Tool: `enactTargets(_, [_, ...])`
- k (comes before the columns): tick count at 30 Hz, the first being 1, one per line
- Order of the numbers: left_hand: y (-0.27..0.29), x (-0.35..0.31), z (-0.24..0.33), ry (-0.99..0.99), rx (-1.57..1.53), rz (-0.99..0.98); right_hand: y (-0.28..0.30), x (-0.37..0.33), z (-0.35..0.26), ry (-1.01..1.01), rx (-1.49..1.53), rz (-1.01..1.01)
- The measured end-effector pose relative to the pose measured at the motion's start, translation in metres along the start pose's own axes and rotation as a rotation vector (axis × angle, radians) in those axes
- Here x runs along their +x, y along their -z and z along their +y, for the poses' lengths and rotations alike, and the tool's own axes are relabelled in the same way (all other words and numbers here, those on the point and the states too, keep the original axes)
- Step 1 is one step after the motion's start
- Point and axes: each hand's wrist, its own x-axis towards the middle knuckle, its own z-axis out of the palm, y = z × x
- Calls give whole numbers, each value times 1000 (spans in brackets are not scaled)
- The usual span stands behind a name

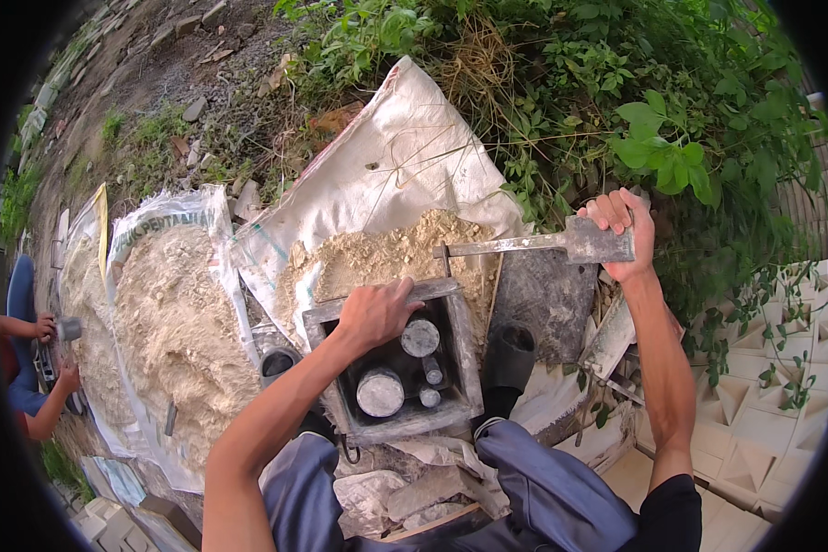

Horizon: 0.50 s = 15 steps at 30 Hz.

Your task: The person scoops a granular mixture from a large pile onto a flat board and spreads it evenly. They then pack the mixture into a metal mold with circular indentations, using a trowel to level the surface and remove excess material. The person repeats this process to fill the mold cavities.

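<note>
Head view: box between the feet; left hand on its far rim, whether clamped unclear; right hand clenched round the bar. Any leftward slip of the bar could jab the left hand.

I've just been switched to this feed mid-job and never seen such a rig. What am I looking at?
There is no machine arm here: a person works with two bare hands. The single round-edged picture comes from a fisheye camera on their head, looking down, so picture left is their left.

The left hand rests on the rim of a square grey box set between the legs. Round grey pieces, large and small, show inside it. The right hand grips the wide end of a metal tool, its narrow bar reaching toward the box.

Beyond lies pale powder on a white sack. Another person's hands show at far left.
</note>
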Motion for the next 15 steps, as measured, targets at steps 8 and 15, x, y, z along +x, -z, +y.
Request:
enactTargets(8, [-6, -2, -5, 7, 3, 2, -81, 20, 22, 310, -442, -249])
enactTargets(15, [-3, -3, -6, -6, 5, -4, -121, 42, 55, 511, -651, -465])
